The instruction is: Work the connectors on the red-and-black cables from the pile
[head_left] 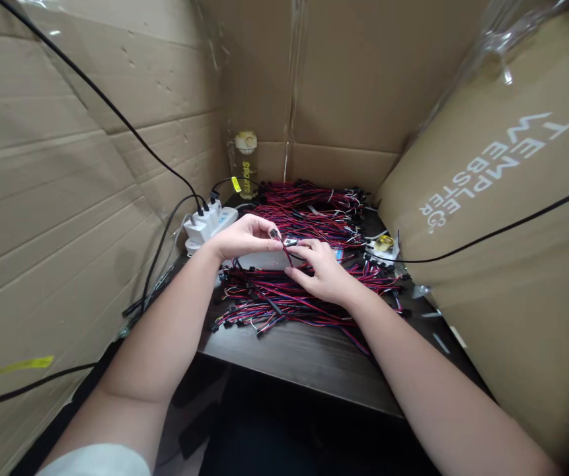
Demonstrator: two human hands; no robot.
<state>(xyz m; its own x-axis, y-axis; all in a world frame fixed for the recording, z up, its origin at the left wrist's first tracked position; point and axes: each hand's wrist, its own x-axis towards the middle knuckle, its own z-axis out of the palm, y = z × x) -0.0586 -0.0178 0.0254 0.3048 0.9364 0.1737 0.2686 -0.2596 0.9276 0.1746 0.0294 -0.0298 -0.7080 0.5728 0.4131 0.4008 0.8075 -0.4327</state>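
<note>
My left hand (244,238) is closed in a pinch on the black connector end of a red-and-black wire lead (287,254). My right hand (321,271) is also closed, its fingertips pinching the same lead close beside the left fingers. Both hands hover over a near pile of red, black and blue wire leads (274,301) on a dark table (304,357). A second, larger heap of the same leads (308,208) lies farther back. A white flat device (264,260) sits just under my hands, partly hidden.
A white power strip (207,225) with plugged black cables stands at the left rear. A bottle with a yellow label (246,165) stands in the back corner. Cardboard walls (502,218) enclose the table on the left, back and right. A small yellow-and-white item (383,246) lies at right.
</note>
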